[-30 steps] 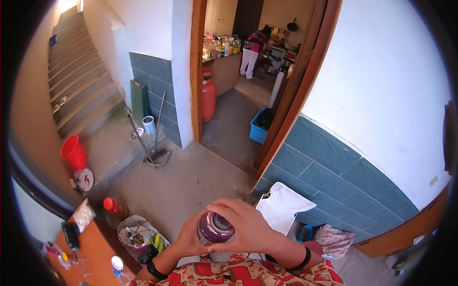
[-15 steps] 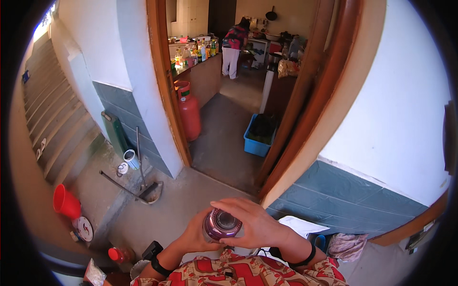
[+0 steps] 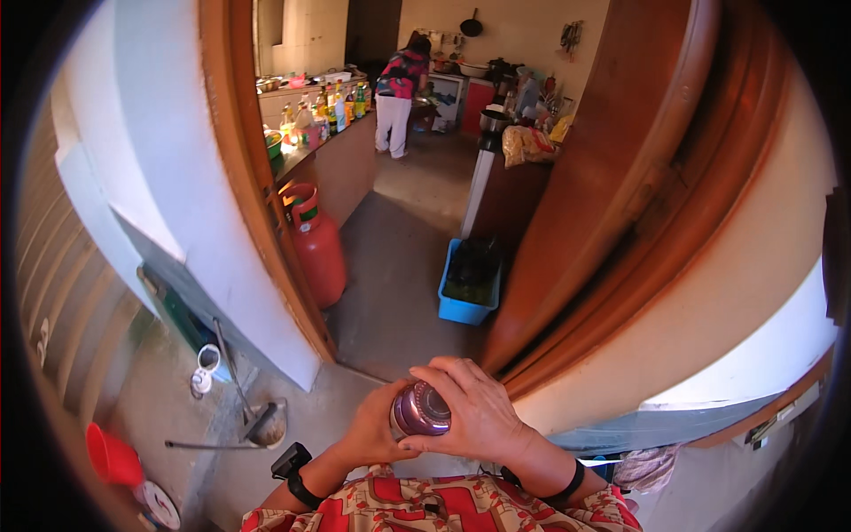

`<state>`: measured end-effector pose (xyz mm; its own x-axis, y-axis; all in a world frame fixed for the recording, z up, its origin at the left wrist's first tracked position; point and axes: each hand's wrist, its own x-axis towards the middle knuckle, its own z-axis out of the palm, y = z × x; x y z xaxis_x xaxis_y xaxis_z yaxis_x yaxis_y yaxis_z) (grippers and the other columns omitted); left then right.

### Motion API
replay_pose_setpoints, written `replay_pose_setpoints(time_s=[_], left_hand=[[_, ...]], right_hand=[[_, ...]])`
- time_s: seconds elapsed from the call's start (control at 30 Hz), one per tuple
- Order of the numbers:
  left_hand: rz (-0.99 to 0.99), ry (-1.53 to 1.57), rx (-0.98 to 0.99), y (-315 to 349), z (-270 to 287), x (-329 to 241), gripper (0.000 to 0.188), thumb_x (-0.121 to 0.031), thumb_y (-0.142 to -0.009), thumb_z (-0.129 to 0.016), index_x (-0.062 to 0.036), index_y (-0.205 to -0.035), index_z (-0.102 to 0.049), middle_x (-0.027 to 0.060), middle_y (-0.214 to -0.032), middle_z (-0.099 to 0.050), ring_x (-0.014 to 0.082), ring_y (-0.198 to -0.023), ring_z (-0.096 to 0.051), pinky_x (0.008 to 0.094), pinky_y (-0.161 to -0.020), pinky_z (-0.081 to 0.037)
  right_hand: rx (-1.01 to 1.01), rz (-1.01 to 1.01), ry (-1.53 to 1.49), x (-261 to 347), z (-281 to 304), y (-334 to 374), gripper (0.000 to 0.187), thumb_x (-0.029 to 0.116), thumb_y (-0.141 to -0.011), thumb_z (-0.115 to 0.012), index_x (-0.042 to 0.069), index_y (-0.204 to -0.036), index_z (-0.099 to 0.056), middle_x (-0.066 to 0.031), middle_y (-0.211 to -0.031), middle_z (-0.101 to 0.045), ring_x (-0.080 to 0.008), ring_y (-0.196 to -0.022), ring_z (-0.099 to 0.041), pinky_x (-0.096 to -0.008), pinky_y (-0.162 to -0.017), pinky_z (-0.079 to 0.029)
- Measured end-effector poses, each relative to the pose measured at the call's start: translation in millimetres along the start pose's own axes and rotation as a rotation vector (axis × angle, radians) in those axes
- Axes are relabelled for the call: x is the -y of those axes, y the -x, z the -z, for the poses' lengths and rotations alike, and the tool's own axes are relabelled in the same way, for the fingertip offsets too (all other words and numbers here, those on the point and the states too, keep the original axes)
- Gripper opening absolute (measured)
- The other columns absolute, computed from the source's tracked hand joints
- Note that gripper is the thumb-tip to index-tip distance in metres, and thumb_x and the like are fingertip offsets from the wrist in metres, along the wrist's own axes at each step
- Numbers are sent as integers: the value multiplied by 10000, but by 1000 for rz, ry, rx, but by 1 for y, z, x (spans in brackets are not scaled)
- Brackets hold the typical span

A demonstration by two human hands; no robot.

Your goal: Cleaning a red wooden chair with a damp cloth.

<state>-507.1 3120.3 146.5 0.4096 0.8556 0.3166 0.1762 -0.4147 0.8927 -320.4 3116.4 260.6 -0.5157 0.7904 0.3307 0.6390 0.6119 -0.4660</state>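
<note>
Before the wooden door frame (image 3: 232, 106), just above the patterned shirt (image 3: 532, 505): round purple jar (image 3: 420, 410) gripped between both hands, fingers part-curled. Left hand (image 3: 374, 427) cups its left side, right hand (image 3: 480, 413) its right. Beyond: red gas cylinder (image 3: 317, 259), blue tub (image 3: 465, 312) on floor (image 3: 381, 266), bottles (image 3: 339, 110) on bench (image 3: 344, 167), another person (image 3: 398, 96) bending farther back. Red bucket (image 3: 113, 455) lower left.

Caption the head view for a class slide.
Left hand and right hand hold a purple container before an open doorway.
</note>
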Motion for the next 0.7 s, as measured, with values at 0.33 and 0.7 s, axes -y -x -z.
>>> replay_pose_setpoints(time_s=[0.33, 0.7], left_hand=[[-82, -90, 160, -132, 46, 53, 840, -290, -548, -807, -13, -1244, -425, 204, -1129, -543, 375, -1035, -535, 433, -899, -418], [-100, -153, 167, -279, 54, 85, 880, -284, -516, -810, -8, -1254, -420, 197, -1164, -540, 364, -1052, -535, 426, -915, -412]], right_hand=[[75, -60, -89, -76, 14, -94, 691, 263, -663, -748, 101, -1276, -474, -132, -1213, -480, -322, -1117, -481, -410, -955, -400], [-197, -128, -24, -191, 40, -173, 806, 416, -616, -790, 80, -1274, -469, -145, -1240, -464, -332, -1117, -480, -433, -955, -391]])
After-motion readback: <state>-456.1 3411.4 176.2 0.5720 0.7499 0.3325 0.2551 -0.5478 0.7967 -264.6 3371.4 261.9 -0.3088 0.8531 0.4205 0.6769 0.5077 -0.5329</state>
